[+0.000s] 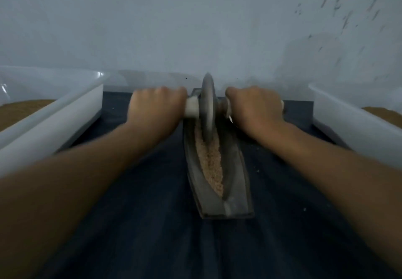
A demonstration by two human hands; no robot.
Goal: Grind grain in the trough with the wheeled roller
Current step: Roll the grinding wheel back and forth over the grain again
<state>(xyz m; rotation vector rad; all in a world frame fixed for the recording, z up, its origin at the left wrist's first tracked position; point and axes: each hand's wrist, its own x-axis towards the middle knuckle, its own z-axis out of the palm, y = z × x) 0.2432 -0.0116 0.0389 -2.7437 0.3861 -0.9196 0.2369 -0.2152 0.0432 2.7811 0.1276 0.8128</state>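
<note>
left hand (155,104) – grips roller (207,104) handle | right hand (254,105) – grips other handle | wheel in trough (237,181) on grain (210,161)

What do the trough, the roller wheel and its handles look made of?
Trough: dull grey metal, likely iron, with a faint sheen on its rim. Wheel: the same grey metal, smooth. Handles: pale and matte, wood or plastic; the blur leaves it open.

The dark blue surface (139,213) carries a grey metal trough (239,183), lying lengthwise from the near side toward the far edge, a little right of centre. A white left tub (54,113) sits along the left edge and a white right tub (348,122) along the right edge, both apart from the trough. A few pale specks (304,209) dot the surface.
</note>
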